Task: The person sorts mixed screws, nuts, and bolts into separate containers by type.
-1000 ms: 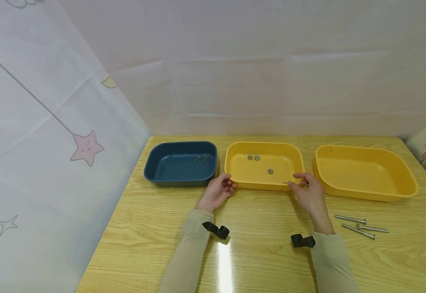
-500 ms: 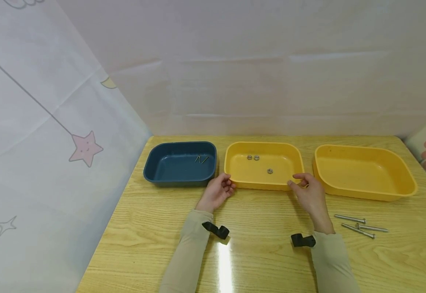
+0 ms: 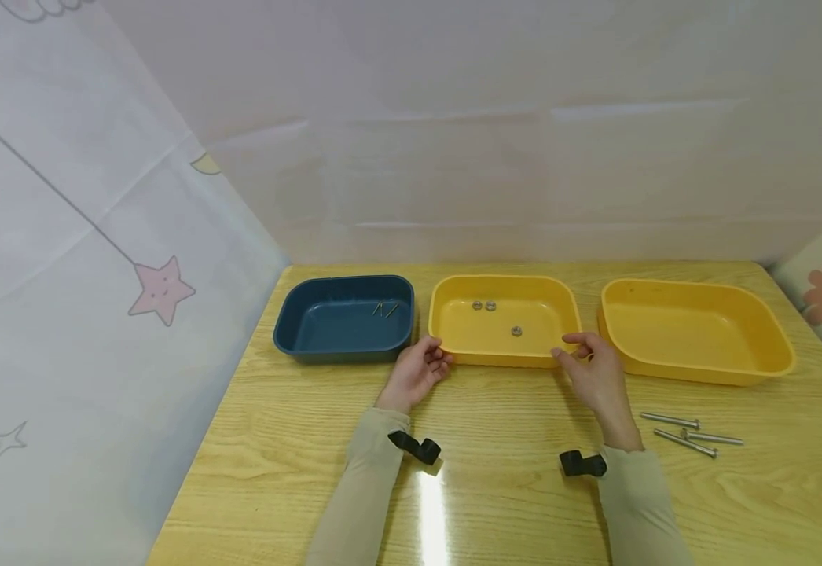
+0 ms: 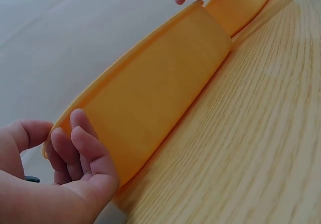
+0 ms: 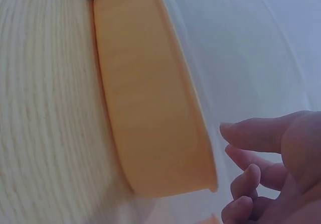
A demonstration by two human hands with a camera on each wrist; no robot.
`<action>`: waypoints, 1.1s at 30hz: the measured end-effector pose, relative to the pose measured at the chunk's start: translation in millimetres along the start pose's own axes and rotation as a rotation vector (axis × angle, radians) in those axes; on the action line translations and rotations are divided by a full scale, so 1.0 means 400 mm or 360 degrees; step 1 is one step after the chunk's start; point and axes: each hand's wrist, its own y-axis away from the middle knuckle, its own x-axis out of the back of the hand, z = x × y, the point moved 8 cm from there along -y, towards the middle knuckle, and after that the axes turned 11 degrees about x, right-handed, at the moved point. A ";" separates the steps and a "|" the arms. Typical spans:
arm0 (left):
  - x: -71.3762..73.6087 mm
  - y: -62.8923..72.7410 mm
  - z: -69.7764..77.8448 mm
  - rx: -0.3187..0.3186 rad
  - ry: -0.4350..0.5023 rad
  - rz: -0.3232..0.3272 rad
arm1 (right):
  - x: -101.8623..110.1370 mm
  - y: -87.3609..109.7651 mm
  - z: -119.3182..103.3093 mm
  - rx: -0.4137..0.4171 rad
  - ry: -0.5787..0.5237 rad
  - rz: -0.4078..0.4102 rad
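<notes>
In the head view, a middle yellow tray holds three metal nuts, including one nearer the front. My left hand is at its front left corner. The left wrist view shows the fingers of that hand curled by the rim, with one fingertip touching the edge. Near the front right corner, my right hand has thumb and index finger spread. Seen from the right wrist, that hand stands a little apart from the yellow wall, with nothing between its fingers.
To the left stands a dark blue tray with a few thin brass-coloured pins. Another yellow tray is at the right. Three long bolts lie on the wooden table in front of it. A fabric backdrop rises behind.
</notes>
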 end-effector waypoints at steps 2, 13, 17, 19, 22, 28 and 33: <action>-0.002 0.004 0.001 -0.0014 0.0005 -0.0016 | 0.005 0.001 -0.007 0.0019 -0.0003 0.0014; 0.014 0.006 -0.015 0.0107 0.0055 0.0104 | 0.032 0.020 -0.033 0.0195 -0.0038 0.0072; 0.026 0.029 -0.015 0.0124 -0.0055 0.0064 | 0.055 0.031 -0.041 0.0292 -0.0026 0.0075; 0.033 0.041 -0.018 0.0137 -0.0143 0.0034 | 0.069 0.038 -0.044 0.0326 0.0008 0.0060; 0.033 0.058 -0.031 0.0197 -0.0300 -0.0024 | 0.098 0.050 -0.046 0.0381 0.0055 0.0040; -0.019 0.095 -0.062 0.0342 -0.0573 -0.0222 | 0.190 0.069 -0.009 0.0440 0.0228 0.0027; -0.088 0.104 -0.091 0.0371 -0.0708 -0.0300 | 0.283 0.099 0.051 0.0430 0.0327 0.0062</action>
